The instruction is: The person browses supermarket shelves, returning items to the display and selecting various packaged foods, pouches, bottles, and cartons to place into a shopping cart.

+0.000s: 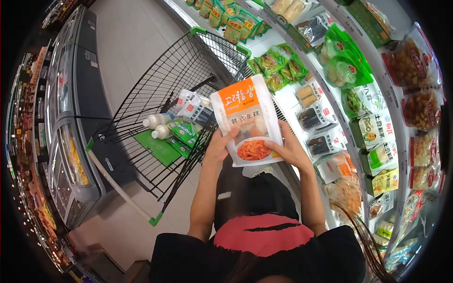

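The left hand (220, 143) grips the near-left edge of a white-and-orange pouch (247, 123), its thumb pressed on the front and its fingers hidden behind. The right hand (289, 147) is clamped on the opposite edge of the same pouch, its thumb lying across the lower front, beside a printed picture of red food in a bowl. The pouch is held up in front of the person, face toward the camera, its orange band at the top and dark lettering beneath. Below the pouch are the person's dark shirt, which carries a pinkish-red print (264, 233), and dark clothing over the lap or legs. Left of the pouch stands a black wire cart (198, 31) with green corner pieces. In it, just left of the pouch, are two white-capped bottles (158, 120), green packets (183, 133), a white-and-black package (197, 112) and a flat green panel (158, 148). Right of the pouch, lit shelves bear dark-filled packs (312, 118), a pack of pale rolls (309, 94) and, farther right, large bags with red trim (413, 63). Above and slightly right of the pouch lie green bags (278, 68). Well left of the pouch, beyond the cart, a row of grey freezers (87, 106) borders the tiled floor (123, 33).
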`<state>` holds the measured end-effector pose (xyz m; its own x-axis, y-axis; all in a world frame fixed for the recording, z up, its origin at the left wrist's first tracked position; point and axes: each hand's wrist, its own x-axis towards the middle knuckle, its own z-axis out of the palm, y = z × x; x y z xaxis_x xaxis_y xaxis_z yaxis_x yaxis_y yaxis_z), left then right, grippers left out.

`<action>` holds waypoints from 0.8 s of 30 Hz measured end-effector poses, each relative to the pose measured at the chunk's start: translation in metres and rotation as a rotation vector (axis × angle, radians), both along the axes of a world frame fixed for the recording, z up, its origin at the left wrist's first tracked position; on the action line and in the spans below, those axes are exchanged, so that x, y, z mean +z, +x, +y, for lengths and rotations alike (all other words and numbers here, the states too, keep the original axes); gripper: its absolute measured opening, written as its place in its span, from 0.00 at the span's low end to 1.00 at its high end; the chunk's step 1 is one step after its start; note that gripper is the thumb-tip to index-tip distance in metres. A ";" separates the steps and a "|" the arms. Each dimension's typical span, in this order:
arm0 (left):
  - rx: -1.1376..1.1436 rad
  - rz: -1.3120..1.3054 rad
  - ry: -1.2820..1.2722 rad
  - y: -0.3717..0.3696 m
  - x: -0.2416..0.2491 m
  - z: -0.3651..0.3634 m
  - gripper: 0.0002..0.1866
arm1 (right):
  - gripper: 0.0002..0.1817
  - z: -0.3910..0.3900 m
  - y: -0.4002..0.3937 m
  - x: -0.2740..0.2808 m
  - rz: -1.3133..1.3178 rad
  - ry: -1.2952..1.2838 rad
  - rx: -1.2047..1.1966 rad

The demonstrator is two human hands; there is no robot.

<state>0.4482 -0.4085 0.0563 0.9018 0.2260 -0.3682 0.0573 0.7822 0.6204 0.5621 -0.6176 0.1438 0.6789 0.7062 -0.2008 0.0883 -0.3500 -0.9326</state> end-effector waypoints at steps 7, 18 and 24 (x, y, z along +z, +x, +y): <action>0.403 0.003 0.042 0.046 -0.068 0.188 0.27 | 0.31 0.252 0.083 -0.070 -0.032 -0.134 0.148; 0.277 0.133 -0.430 0.111 -0.326 0.224 0.23 | 0.28 0.359 0.166 -0.293 -0.281 -0.875 0.189; -0.315 0.654 0.138 0.113 -0.284 0.263 0.25 | 0.23 0.372 0.177 -0.313 -0.308 -0.816 0.396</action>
